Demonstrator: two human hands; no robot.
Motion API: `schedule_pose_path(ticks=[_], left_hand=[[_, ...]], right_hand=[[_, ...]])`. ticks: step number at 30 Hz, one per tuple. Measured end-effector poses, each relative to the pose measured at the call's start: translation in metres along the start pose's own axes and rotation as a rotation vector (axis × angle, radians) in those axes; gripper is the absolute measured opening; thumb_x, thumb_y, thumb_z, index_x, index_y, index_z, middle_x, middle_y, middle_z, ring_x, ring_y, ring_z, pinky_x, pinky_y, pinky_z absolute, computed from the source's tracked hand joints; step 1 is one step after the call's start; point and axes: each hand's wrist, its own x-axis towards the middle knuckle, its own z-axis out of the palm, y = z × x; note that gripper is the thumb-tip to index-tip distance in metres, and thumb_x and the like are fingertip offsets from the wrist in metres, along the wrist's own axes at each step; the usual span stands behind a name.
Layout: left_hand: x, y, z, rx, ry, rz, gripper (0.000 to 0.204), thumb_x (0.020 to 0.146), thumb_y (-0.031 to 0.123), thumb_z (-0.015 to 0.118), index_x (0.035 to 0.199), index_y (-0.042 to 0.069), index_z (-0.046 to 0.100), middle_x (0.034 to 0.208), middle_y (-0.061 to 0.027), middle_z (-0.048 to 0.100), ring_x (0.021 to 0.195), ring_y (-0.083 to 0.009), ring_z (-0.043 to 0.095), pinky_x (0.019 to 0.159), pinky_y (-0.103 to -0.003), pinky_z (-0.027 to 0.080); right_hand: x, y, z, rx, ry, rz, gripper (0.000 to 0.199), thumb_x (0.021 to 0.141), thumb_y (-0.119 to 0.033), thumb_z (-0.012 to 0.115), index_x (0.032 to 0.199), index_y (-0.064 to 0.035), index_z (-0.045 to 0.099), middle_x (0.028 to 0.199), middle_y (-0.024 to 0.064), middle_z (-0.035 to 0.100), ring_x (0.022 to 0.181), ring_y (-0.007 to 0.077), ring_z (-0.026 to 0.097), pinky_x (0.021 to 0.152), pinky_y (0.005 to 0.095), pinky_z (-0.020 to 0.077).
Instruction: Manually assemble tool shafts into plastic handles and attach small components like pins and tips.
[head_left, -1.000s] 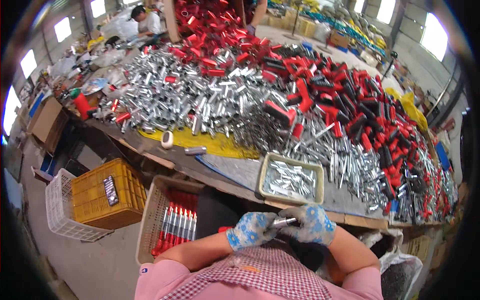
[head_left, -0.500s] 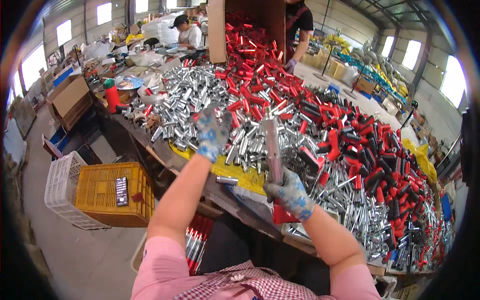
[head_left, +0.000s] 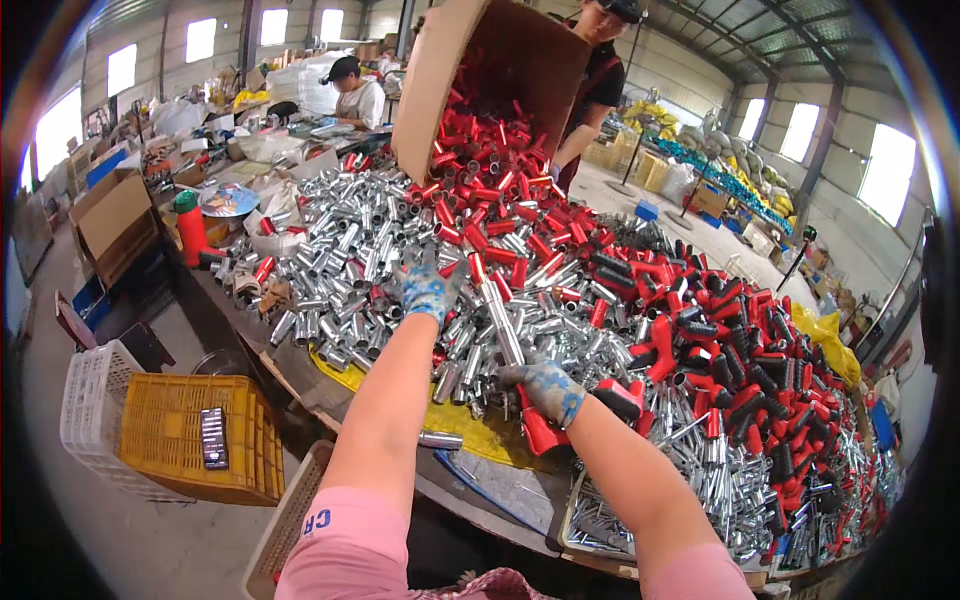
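Both bare forearms stretch forward over the desk (head_left: 330,390) heaped with silver metal tubes (head_left: 340,250) and red-handled parts (head_left: 620,270). The right hand (head_left: 545,385), in a blue-patterned glove, has its grip wrapped around a long silver tube with a red end (head_left: 505,335). Beyond and left of it, the gloved left hand (head_left: 428,288) reaches into the silver tubes, fingers spread; whether it holds anything cannot be told.

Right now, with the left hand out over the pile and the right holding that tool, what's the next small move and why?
Probably lower the left hand onto a silver tube just beneath it. Its gloved fingers are spread above the heap and hold nothing, while the right hand already grips a silver tool with a red handle, upright.
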Motion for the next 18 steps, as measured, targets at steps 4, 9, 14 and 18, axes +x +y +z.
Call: schedule_pose_path(ticks=[4, 9, 14, 18], left_hand=[[0.013, 0.003, 0.015, -0.006, 0.019, 0.023, 0.094, 0.075, 0.081, 0.048, 0.149, 0.025, 0.031, 0.156, -0.0149, 0.022, 0.142, -0.0406, 0.017, 0.108, -0.07, 0.012], [0.005, 0.007, 0.009, 0.015, 0.008, 0.082, 0.101, 0.074, 0.081, 0.048, 0.151, 0.021, 0.024, 0.154, -0.0199, 0.024, 0.139, -0.0425, 0.022, 0.113, -0.058, 0.017], [0.01, -0.004, 0.019, -0.026, 0.059, 0.157, 0.103, 0.072, 0.08, 0.054, 0.151, 0.02, 0.025, 0.154, -0.0234, 0.02, 0.142, -0.0412, 0.016, 0.115, -0.054, 0.016], [0.008, -0.006, 0.025, 0.011, 0.061, 0.19, 0.098, 0.074, 0.071, 0.062, 0.15, 0.023, 0.024, 0.154, -0.0219, 0.021, 0.141, -0.0422, 0.02, 0.115, -0.053, 0.021]], right_hand=[[0.013, 0.015, -0.012, -0.014, -0.012, 0.023, 0.031, 0.082, -0.012, 0.065, 0.112, -0.004, 0.058, 0.083, 0.0045, 0.06, 0.068, 0.0127, 0.058, 0.061, 0.0286, 0.0478], [0.006, 0.009, -0.012, 0.087, -0.011, 0.078, 0.029, 0.086, -0.014, 0.064, 0.112, -0.004, 0.059, 0.084, 0.0054, 0.061, 0.07, 0.014, 0.059, 0.063, 0.0297, 0.0482], [0.017, 0.024, -0.015, -0.02, -0.021, 0.055, 0.034, 0.083, -0.019, 0.067, 0.11, 0.0012, 0.06, 0.086, 0.0081, 0.064, 0.076, 0.0161, 0.06, 0.07, 0.03, 0.0487], [0.013, 0.023, -0.013, 0.069, -0.046, 0.064, 0.032, 0.083, -0.016, 0.066, 0.109, 0.0, 0.058, 0.082, 0.0076, 0.063, 0.069, 0.0146, 0.059, 0.06, 0.0286, 0.0478]])
